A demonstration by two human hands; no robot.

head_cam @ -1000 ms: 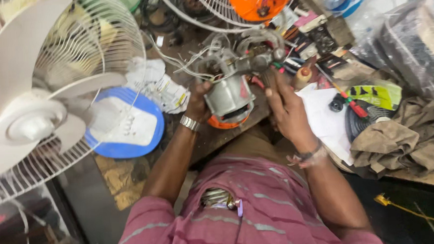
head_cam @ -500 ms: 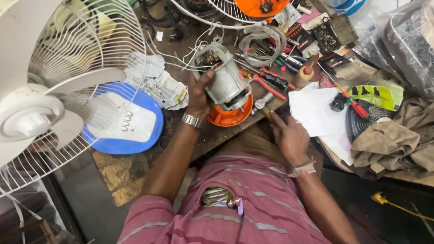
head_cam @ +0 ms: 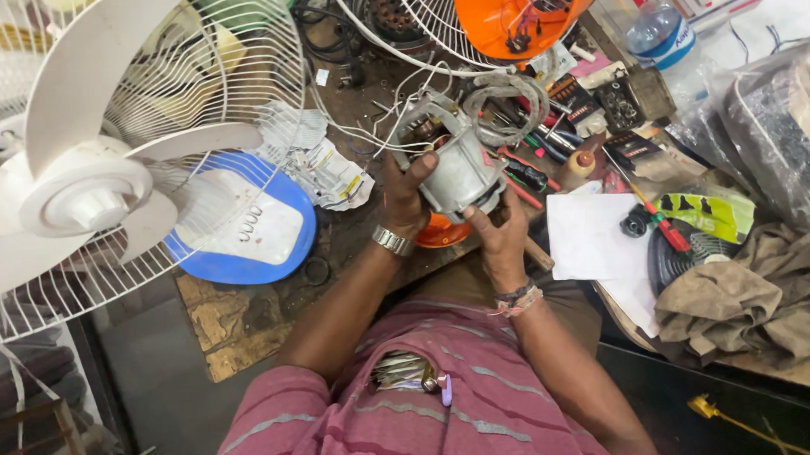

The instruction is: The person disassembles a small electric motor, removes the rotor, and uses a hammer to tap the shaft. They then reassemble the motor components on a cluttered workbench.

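Note:
A grey metal fan motor (head_cam: 457, 171) with white wires trailing from it is held up over the workbench between both hands. My left hand (head_cam: 407, 192), with a metal watch on its wrist, grips the motor's left side, thumb on its top. My right hand (head_cam: 498, 236), with a bracelet at the wrist, holds the motor from below on the right. An orange round part (head_cam: 442, 235) lies on the bench just under the motor. A coil of grey wire (head_cam: 509, 97) sits behind it.
A white fan with its wire cage (head_cam: 97, 170) fills the left. A blue and white fan base (head_cam: 248, 228) lies beside it. An orange fan housing (head_cam: 523, 4) sits at the back. Screwdrivers (head_cam: 659, 223), white paper (head_cam: 600, 240), a brown cloth (head_cam: 751, 302) and a plastic bottle (head_cam: 658, 34) crowd the right.
My right hand has come back from the paper on the right and taken hold of the motor from below. The motor sits lifted and turned in both hands.

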